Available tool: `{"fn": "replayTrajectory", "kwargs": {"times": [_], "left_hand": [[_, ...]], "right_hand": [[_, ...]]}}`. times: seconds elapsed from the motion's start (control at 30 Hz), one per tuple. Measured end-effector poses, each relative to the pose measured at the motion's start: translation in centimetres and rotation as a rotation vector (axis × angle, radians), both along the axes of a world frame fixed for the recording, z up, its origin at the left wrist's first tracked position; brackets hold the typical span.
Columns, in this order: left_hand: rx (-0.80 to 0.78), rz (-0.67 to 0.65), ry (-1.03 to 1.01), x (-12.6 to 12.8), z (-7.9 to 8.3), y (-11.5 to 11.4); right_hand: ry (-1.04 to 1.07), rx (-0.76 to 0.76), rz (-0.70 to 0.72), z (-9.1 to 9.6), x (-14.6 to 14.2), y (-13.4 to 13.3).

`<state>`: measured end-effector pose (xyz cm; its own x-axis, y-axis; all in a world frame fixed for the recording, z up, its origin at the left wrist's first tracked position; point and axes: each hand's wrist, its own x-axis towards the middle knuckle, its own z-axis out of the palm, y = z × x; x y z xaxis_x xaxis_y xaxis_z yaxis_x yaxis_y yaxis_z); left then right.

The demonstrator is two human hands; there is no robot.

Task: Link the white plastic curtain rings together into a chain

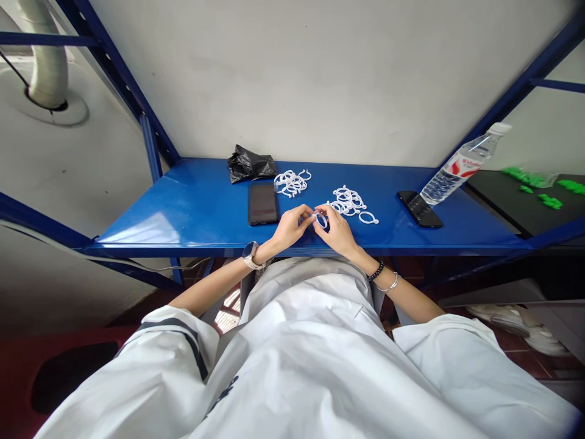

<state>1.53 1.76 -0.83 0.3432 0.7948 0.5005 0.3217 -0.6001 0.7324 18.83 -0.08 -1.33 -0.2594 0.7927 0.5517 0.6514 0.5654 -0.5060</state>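
Both of my hands meet over the front of the blue shelf (192, 210). My left hand (291, 225) and my right hand (336, 228) pinch one white plastic ring (321, 219) between their fingertips. A pile of white rings (348, 201) lies just beyond my right hand, with one loose ring (368, 217) beside it. A second pile of white rings (291, 182) lies farther back, behind my left hand.
A dark phone (262, 204) lies left of my hands and another phone (419, 209) to the right, with a clear water bottle (461, 164) leaning over it. A crumpled black bag (250, 163) sits at the back. Green pieces (543, 186) lie on a dark surface at far right.
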Motion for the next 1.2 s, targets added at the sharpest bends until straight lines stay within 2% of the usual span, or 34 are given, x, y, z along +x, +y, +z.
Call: {"fn": "replayTrajectory", "kwargs": {"times": [0.17, 0.6, 1.2], "left_hand": [[0.012, 0.007, 0.007, 0.03, -0.04, -0.1], [0.047, 0.018, 0.016, 0.12, 0.14, -0.43], [0.065, 0.013, 0.014, 0.08, 0.27, -0.54]], "right_hand": [[0.047, -0.028, -0.012, -0.16, 0.04, 0.07], [0.031, 0.071, 0.063, 0.18, 0.07, 0.15], [0.036, 0.112, 0.068, 0.17, 0.11, 0.11]]}}
